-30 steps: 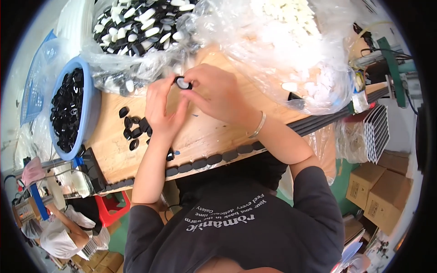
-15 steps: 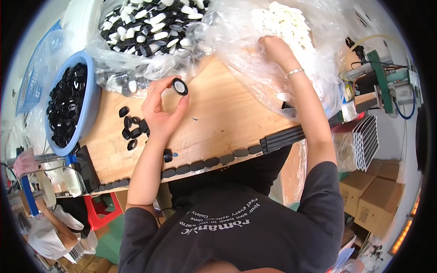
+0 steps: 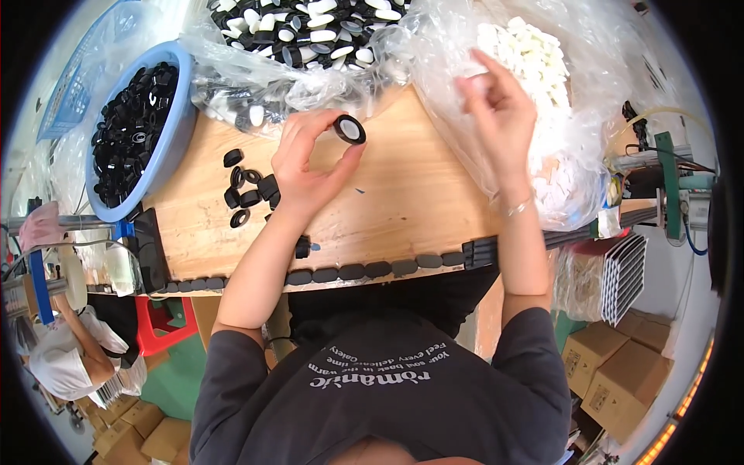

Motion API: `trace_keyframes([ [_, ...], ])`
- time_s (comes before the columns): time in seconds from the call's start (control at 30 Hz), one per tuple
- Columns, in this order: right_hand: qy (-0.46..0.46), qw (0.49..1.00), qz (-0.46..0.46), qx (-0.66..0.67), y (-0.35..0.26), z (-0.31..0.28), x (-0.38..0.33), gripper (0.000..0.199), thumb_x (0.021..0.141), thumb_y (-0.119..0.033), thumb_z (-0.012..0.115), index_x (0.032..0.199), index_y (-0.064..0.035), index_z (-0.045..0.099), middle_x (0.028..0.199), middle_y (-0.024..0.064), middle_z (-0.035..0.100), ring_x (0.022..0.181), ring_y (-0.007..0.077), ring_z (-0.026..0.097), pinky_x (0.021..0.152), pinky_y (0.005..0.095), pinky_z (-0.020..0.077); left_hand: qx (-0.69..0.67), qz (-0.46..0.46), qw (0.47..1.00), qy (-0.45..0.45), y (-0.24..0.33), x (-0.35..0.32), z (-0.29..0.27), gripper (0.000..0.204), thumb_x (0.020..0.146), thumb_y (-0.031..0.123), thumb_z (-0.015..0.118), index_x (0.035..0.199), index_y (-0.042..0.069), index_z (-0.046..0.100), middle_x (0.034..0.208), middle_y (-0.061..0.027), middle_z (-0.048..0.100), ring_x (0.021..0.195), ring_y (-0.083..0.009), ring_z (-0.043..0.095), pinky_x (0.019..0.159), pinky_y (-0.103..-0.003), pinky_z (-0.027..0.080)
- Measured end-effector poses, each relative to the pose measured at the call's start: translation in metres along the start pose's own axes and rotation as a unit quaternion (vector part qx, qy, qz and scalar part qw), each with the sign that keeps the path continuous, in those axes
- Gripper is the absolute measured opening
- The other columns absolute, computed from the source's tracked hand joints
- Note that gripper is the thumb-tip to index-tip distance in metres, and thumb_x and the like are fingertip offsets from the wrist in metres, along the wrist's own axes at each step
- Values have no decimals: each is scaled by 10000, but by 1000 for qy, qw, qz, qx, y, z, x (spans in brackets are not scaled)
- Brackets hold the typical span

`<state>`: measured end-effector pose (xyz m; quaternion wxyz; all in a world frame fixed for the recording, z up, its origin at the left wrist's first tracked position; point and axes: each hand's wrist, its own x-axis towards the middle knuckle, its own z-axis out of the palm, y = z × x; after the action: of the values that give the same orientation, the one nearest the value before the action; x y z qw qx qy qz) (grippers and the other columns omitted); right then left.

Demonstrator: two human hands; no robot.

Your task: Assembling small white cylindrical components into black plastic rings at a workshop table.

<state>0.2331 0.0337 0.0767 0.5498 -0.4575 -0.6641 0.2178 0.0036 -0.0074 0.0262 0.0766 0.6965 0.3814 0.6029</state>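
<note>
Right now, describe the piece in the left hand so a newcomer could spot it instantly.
On the wooden tabletop lie clustered black caps; the left hand is just to their right. It pinches a round black cap, set apart from those by its white disc.

Pale printed lettering (image 3: 370, 380) stands on the front of the person's dark shirt (image 3: 380, 422), upside down in this view: one large word and smaller curved lines. Beyond the right end of the surface (image 3: 422, 186), cardboard boxes (image 3: 629, 380) bear small dark printed marks, too small to read.
</note>
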Motion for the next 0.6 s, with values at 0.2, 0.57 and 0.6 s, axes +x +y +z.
trace_keyframes([
  [0.2,-39,991,-50,119,-32,56,-36,144,792,35,698,891,9,597,755,56,649,636,87,615,567,190,503,48,25,998,-17,2,-4,1,405,655,-24,755,1031,-9,604,943,-101,632,840,-211,576,754,-307,470],
  [0.57,24,981,-190,21,-25,77,-42,126,726,10,731,804,-42,648,763,64,646,596,172,594,497,239,458,69,52,996,-2,4,-2,3,422,589,-17,768,983,-8,615,895,-130,631,807,-286,596,710,-342,484],
  [0.6,38,970,-240,-13,-21,78,-43,135,719,-10,738,816,-53,654,774,50,652,621,165,595,518,250,449,72,53,996,0,5,-2,3,423,587,-21,763,983,-9,615,896,-131,631,808,-287,597,712,-343,485],
])
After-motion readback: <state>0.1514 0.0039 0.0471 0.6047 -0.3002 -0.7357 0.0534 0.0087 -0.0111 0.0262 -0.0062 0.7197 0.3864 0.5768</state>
